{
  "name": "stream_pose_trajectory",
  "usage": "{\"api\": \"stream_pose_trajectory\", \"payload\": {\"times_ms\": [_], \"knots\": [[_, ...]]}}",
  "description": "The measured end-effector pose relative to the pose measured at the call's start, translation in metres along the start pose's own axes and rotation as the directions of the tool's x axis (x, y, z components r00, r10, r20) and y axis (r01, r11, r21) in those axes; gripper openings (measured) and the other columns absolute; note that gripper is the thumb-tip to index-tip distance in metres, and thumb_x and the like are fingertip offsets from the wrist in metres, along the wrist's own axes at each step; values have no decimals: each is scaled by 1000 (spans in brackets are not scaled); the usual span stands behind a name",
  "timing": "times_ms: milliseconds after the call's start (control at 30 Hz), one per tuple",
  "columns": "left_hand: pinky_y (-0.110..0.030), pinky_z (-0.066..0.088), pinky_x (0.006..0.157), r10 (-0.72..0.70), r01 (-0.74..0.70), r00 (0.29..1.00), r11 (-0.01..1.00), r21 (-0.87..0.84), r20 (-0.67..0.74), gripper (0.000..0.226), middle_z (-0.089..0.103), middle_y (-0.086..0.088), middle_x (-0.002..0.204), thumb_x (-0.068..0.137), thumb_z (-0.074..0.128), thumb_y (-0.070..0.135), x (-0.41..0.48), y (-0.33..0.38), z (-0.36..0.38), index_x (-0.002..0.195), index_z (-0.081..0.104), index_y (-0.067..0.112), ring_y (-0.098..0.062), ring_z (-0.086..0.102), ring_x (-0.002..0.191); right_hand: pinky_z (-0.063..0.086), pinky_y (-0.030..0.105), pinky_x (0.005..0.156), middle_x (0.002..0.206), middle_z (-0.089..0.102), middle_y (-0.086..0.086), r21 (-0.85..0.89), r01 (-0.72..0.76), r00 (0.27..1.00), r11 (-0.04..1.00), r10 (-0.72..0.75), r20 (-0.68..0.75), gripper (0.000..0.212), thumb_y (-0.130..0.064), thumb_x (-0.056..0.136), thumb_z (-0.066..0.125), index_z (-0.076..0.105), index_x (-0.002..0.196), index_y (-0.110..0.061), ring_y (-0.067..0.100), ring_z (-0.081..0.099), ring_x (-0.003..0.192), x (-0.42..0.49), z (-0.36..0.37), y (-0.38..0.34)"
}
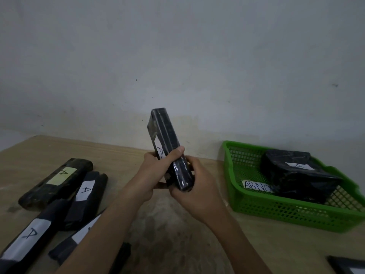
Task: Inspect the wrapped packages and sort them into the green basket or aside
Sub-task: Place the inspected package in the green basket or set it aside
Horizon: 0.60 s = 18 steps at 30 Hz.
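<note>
Head view: the left hand (156,175) and right hand (194,194) both grip 1 black wrapped package (167,139), held on edge and tilted above the wooden table (122,155). At right, the green basket (276,211) holds another black package (292,171) beside an "ABNO" label (256,185). 4 labelled packages (85,196) lie at left.

- Bare left hand (152,175): slender fingers, with skin uncovered across the knuckles and back.
- Bare right hand (194,194): uncovered likewise, the knuckles showing as low ridges and the back broad and smooth.
- Slim bare left forearm (102,234): uncovered from the wrist to the lower edge of the view.
- Slim bare right forearm (239,242): uncovered in the same way, widening toward the lower edge.
- Nails and other fine detail are too blurred to tell.
</note>
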<state>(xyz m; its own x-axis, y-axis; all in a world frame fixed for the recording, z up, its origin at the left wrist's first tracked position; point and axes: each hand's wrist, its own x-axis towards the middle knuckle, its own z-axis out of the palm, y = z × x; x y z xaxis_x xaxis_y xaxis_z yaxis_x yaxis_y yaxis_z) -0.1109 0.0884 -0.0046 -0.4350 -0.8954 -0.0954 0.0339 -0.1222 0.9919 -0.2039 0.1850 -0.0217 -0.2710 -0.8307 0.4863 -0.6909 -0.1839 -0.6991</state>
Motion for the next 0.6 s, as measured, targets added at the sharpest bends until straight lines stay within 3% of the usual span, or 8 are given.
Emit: {"api": "stream_pose_trajectory", "payload": {"times_ms": [100, 200, 300, 400, 500, 600], "knots": [[-41, 52, 80, 60, -60, 998, 998, -9, 14, 111, 61, -1, 118, 40, 74, 67, -4, 6, -2, 129, 43, 10, -21, 61, 104, 48, 10, 57, 81, 60, -14, 1, -50, 994, 999, 50, -93, 36, -18, 73, 71, 53, 101, -32, 0, 60, 72, 3, -17, -4], [-42, 41, 97, 182, -186, 982, 979, -82, -44, 116, 51, -7, 123, 51, 72, 49, -2, 11, -13, 146, 13, 15, -24, 51, 116, 53, 18, 59, 85, 66, -4, 52, -90, 994, 995, 93, -55, 39, -11, 69, 71, 55, 99, -31, 10, 63, 71, 7, -43, -4], [-42, 45, 98, 284, -288, 958, 946, -150, -48, 102, 54, -7, 127, 58, 79, 44, -2, 16, -28, 142, 29, 15, -25, 54, 117, 59, 27, 69, 95, 69, -1, 108, -118, 990, 987, 108, 93, 42, -5, 71, 71, 58, 106, -24, 12, 68, 80, 8, -74, -1], [-38, 55, 88, 328, -324, 944, 943, -74, 41, 70, 63, -9, 116, 55, 86, 36, -1, 17, -39, 115, 58, 15, -26, 63, 107, 58, 28, 66, 98, 69, -1, 168, -178, 975, 970, 150, 163, 43, -2, 73, 72, 58, 107, -26, 11, 70, 81, 9, -99, 4], [-29, 58, 78, 295, -309, 934, 950, 39, 200, 60, 66, -3, 111, 54, 84, 33, -2, 17, -43, 108, 59, 24, -20, 67, 99, 53, 26, 57, 91, 70, 3, 418, -261, 965, 870, 251, 81, 42, -4, 71, 73, 59, 107, -20, 14, 69, 75, 11, -112, 11], [-30, 57, 78, 259, -308, 925, 940, 148, 279, 60, 65, 4, 112, 62, 84, 32, -7, 16, -34, 114, 54, 27, -15, 67, 97, 55, 37, 62, 98, 69, 6, 542, -313, 934, 780, 357, 25, 34, -4, 85, 62, 56, 115, -19, 17, 69, 79, 13, -112, 14]]}}
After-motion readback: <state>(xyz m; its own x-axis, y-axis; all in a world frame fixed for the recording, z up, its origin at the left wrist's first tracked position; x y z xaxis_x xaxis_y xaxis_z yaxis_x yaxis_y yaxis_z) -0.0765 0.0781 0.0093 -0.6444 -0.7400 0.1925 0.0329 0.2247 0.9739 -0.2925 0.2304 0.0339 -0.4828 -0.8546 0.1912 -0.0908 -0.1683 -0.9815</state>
